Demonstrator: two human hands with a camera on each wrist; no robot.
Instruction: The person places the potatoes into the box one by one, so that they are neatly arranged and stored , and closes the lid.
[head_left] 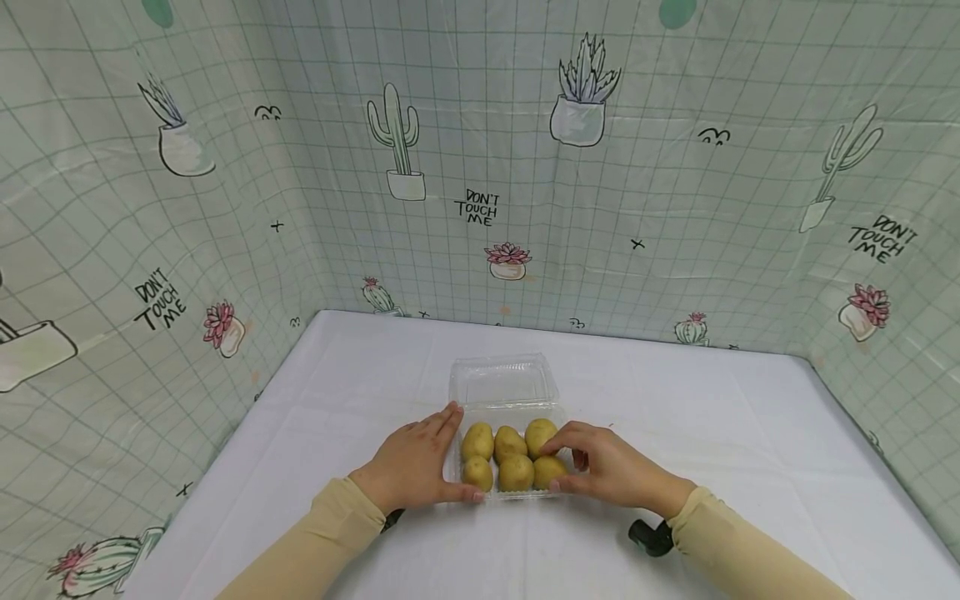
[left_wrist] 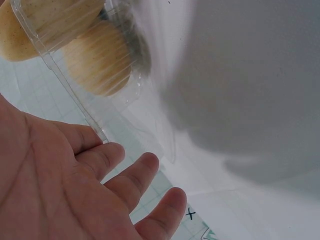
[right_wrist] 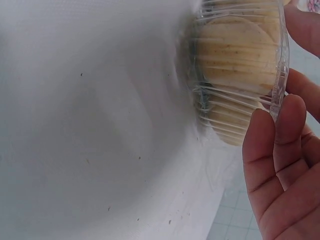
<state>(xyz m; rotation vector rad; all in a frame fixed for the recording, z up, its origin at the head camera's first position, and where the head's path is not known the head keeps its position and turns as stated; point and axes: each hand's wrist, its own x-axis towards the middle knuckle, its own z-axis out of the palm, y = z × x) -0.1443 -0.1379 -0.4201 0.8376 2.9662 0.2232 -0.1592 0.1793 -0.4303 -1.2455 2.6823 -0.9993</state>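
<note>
A clear plastic clamshell box lies on the table with its lid folded back on the far side. Inside are yellow potatoes in two rows of three. My left hand spans the box's left side, fingers extended, with the thumb at the front left corner and the fingertips by the hinge. On the other side my right hand pinches the front right potato between thumb and index finger. In the right wrist view, other fingers of that hand bend against the box's outer wall.
A white cloth covers the table. Behind and beside it hang grid-patterned curtains with printed cacti. A black device sits under the right wrist, and part of another shows at the left wrist.
</note>
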